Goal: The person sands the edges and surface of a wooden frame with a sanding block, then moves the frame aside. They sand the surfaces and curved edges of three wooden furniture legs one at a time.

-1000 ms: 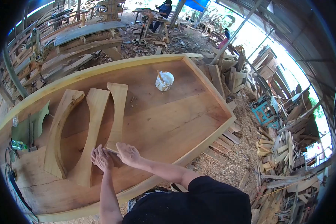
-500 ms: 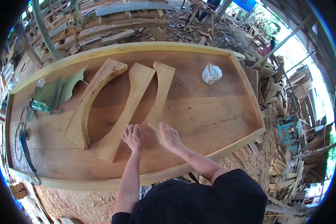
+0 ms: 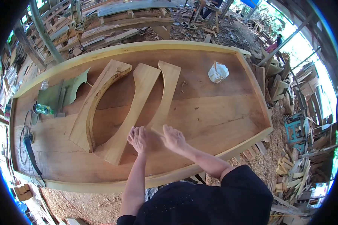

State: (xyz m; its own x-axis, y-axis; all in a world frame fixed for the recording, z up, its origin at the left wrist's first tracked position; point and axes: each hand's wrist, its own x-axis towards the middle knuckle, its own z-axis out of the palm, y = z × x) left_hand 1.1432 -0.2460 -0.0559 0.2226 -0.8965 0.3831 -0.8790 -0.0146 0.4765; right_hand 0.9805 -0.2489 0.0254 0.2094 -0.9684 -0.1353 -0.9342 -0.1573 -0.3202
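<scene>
Three curved wooden pieces lie on the large rimmed wooden table [image 3: 229,112]: a left piece [image 3: 97,101], a middle piece [image 3: 133,105] and a right piece [image 3: 168,86]. My left hand [image 3: 138,139] rests with curled fingers between the lower ends of the middle and right pieces; what its fingers hold, if anything, is hidden. My right hand [image 3: 173,138] is closed on a thin light stick [image 3: 157,132], whose tip points left toward the lower end of the right piece. A white container with a stick in it [image 3: 218,72] stands at the table's upper right.
At the table's left lie a green sheet [image 3: 73,88], a green-labelled bottle [image 3: 44,109] and a corded power tool [image 3: 29,150]. A raised rim [image 3: 268,129] borders the table. Wood scraps [image 3: 294,176] are piled at the right. A person [image 3: 277,43] is far off at the upper right.
The view has shifted slightly, so the table and pieces appear further right. My right hand is still closed on the stick, and my left hand stays at the pieces' lower ends.
</scene>
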